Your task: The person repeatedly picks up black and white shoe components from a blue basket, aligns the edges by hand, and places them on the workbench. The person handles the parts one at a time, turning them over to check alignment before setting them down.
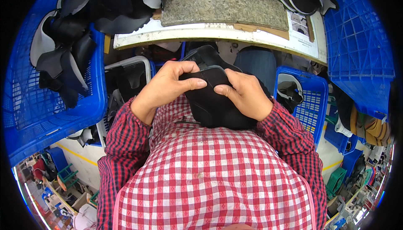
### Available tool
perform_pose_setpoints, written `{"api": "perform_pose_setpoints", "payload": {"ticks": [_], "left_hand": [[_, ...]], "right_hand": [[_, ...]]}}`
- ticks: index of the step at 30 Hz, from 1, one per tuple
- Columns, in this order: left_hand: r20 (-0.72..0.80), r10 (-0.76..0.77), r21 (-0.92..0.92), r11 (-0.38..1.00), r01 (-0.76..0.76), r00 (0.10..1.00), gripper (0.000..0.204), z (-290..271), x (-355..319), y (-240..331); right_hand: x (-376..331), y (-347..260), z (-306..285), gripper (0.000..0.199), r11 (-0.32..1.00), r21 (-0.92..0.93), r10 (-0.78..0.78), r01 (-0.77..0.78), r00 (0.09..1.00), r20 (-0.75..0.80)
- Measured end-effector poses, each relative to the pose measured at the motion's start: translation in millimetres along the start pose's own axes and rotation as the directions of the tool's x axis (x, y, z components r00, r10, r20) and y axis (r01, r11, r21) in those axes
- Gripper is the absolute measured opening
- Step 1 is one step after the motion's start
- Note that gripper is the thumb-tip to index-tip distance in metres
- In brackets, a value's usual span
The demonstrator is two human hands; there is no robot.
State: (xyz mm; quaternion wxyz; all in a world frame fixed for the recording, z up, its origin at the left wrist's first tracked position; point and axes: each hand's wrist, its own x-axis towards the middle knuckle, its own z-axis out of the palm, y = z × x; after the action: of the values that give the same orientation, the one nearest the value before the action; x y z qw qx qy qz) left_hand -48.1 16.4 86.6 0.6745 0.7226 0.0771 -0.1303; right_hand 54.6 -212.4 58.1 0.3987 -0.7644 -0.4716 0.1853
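A black shoe upper (214, 104) of soft, suede-like material rests against my lap, held up between both hands. My left hand (170, 81) pinches its top edge from the left, thumb pressed on the near face and fingers curled behind. From the right, my right hand (247, 93) grips the same edge, its thumb tip a little way from the left one. A grey strip of lining shows along the edge between the hands. Most of the fingers behind the material are hidden.
Ahead stands a white-edged table (138, 35) bearing a rough grey slab (222, 3). A blue crate (98, 75) piled with black and grey cut pieces (63, 62) is at my left. More blue crates (357, 41) stand at right; a smaller blue basket (312, 104) sits beside my right arm.
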Motion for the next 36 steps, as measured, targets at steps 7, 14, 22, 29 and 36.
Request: {"api": "perform_pose_setpoints", "payload": {"ticks": [7, 14, 22, 29, 36], "left_hand": [[0.01, -0.056, -0.035, 0.998, 0.056, 0.998, 0.015, 0, -1, 0], [-0.008, 0.028, -0.087, 0.996, -0.028, 1.0, 0.013, 9, 2, -12], [-0.208, 0.433, 0.508, 0.814, -0.281, 0.877, 0.021, 33, 4, 5], [0.006, 0.286, 0.256, 0.926, -0.278, 0.958, 0.026, 18, 7, 12], [-0.105, 0.24, 0.304, 0.932, -0.199, 0.965, 0.031, 32, 13, 6]], "right_hand": [[0, 7, -1, 0.032, 0.998, 0.035, -0.062, 0.061, 0.997, 0.044], [-4, 8, 0, 0.028, 0.995, 0.049, -0.082, 0.081, 0.997, 0.01], [11, -10, -17, 0.034, 0.981, 0.155, 0.118, -0.118, 0.993, 0.012], [17, -20, -18, 0.024, 0.999, 0.018, -0.043, 0.048, 0.974, -0.22], [25, -19, -25, 0.038, 0.972, -0.208, -0.18, 0.108, 0.914, -0.364]]}}
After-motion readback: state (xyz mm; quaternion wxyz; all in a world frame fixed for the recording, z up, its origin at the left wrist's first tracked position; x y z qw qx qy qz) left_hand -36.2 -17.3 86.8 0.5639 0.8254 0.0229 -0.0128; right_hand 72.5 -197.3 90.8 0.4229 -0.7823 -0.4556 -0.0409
